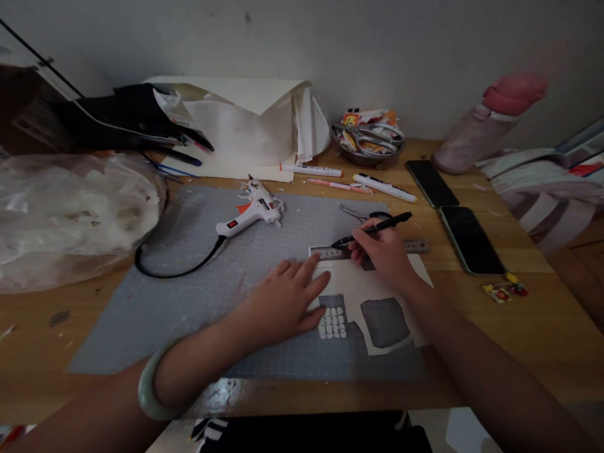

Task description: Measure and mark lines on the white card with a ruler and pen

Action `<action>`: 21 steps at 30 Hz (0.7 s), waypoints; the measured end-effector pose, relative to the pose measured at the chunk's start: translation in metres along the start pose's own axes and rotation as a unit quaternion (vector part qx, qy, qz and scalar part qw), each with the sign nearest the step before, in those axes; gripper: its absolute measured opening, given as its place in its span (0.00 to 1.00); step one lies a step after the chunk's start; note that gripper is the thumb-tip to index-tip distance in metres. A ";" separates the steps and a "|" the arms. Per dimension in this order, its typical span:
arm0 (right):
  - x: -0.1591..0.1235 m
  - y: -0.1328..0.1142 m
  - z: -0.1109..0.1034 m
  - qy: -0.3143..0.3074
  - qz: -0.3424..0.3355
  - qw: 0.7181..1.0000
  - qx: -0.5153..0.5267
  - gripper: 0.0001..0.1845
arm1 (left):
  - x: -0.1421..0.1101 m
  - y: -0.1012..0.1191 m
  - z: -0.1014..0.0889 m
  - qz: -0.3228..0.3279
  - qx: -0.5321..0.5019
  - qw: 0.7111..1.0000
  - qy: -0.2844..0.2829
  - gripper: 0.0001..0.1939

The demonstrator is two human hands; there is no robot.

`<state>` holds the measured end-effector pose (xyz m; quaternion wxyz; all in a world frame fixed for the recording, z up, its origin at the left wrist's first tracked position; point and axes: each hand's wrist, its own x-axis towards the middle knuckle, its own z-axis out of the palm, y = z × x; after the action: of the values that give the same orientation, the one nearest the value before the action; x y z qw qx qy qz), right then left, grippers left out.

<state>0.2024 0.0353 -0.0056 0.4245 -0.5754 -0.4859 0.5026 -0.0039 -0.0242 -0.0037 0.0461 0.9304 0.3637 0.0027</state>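
My left hand (283, 301) lies flat with fingers spread, pressing on a white sheet of paper (358, 290) and touching the left end of a metal ruler (330, 253). My right hand (384, 251) is closed around a black pen (372, 229), whose tip rests against the ruler's edge. The paper has cut-out holes and lies on a grey cutting mat (198, 289). A cluster of small white pieces (333, 323) sits on the mat just below my left fingers. A pale green bangle (150, 385) is on my left wrist.
A white glue gun (252, 214) with a black cord lies on the mat. Two phones (467, 238) lie right. Markers (384, 187), a bowl with scissors (368, 141), folded cream paper (245, 126) and a plastic bag (70, 214) ring the wooden desk.
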 end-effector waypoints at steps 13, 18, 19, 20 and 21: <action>0.000 0.001 0.000 0.007 0.000 1.000 -0.002 0.11 | 0.000 0.001 0.000 0.001 0.008 1.000 -0.003 0.25; -0.001 0.001 -0.001 0.006 0.000 1.000 0.006 0.11 | 0.000 0.000 0.000 0.000 0.007 1.000 -0.004 0.25; -0.001 0.001 -0.001 0.006 0.002 1.000 0.005 0.11 | -0.001 0.000 0.000 0.000 0.007 1.000 -0.003 0.25; -0.001 0.001 -0.001 0.005 0.002 1.000 0.004 0.11 | -0.001 0.000 0.000 0.000 0.006 1.000 -0.002 0.25; -0.001 0.001 -0.001 0.005 0.002 1.000 0.003 0.11 | -0.001 0.000 0.000 0.000 0.005 1.000 -0.001 0.25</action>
<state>0.2036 0.0342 -0.0065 0.4278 -0.5775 -0.4810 0.5022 -0.0044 -0.0248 -0.0040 0.0417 0.9306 0.3637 -0.0006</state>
